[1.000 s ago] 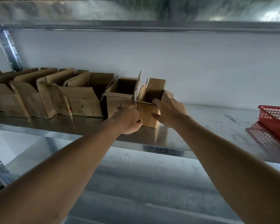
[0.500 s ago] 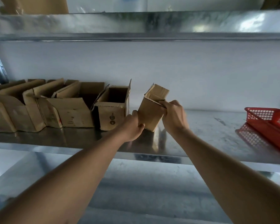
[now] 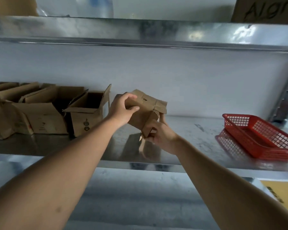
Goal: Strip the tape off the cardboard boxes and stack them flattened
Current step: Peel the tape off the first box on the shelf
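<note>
We held one box (image 3: 145,112) tipped over in the air above the shelf (image 3: 189,146), about midway along it and nearer its front edge than the wall. Our left hand (image 3: 123,110) gripped the box's upper left corner, thumb across the near face and fingers curled over the top. Our right hand (image 3: 161,135) pinched a loose flap at the lower end, fingers closed on the cardboard.

With the box turned so its closed end faced us, the step seemed to be finding the tape on the seam. To do it well, we judged the left hand should keep the body steady while the right worked a tape end free at the flap and pulled low along the seam, so the cardboard would not tear.

We could not make out any tape: the seam showed only as a dark crease, and motion blur softened it. Our right fingertips were hidden behind the flap. The other boxes (image 3: 88,113) stood open in a row toward the shelf's left end, cut off at the frame's edge. A red basket (image 3: 264,138) sat near the right end.
</note>
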Demonstrator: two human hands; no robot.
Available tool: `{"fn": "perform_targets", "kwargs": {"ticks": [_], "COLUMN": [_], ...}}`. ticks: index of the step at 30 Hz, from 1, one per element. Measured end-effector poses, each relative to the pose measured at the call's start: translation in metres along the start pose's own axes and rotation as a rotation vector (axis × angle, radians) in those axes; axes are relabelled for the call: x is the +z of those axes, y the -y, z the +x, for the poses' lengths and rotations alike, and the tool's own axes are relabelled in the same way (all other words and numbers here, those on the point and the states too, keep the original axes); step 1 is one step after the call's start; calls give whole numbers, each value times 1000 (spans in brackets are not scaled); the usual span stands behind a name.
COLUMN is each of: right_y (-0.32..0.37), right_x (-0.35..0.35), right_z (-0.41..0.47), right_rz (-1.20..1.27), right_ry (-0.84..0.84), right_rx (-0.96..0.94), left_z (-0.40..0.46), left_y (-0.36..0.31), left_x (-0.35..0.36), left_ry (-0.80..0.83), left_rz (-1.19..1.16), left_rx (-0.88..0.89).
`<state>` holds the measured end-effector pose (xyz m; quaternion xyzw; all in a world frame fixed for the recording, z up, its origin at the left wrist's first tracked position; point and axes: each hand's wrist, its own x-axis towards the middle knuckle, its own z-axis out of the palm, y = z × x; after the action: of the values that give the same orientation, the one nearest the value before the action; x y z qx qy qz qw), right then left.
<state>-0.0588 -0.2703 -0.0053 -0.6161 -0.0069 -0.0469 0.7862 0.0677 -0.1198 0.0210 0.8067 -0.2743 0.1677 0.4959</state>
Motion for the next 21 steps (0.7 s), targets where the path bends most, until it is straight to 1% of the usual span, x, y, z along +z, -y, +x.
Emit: {"fn": "perform_targets", "kwargs": {"ticks": [3,6,12,14,16,18,21], "right_y": [4,6,8,7,6,7,6], "right_x": [-5,-11,-37,-51,-67,-78,-93], "right_z": [0,2,-7,-14,-17,-21,-26], "right_rz": [113,131,43,14,-103,-182,-210], "right_ry": [-68,-203,-488,-627,-759,-810,-837], "right_rx": [115,175,253,281,295,303,362], "left_z": [0,0,-8,-10,-12,-15,-15], "left_y": [-21,-42,-64,-70,-75,-78,-79], "left_x": [11,23,65,80,96,112,128], "left_ry": [36,82,117,155,212,258,317], "left_rz": [108,210,245,261,275,263,258], "left_rx": [111,197,196,246,307,332,330]}}
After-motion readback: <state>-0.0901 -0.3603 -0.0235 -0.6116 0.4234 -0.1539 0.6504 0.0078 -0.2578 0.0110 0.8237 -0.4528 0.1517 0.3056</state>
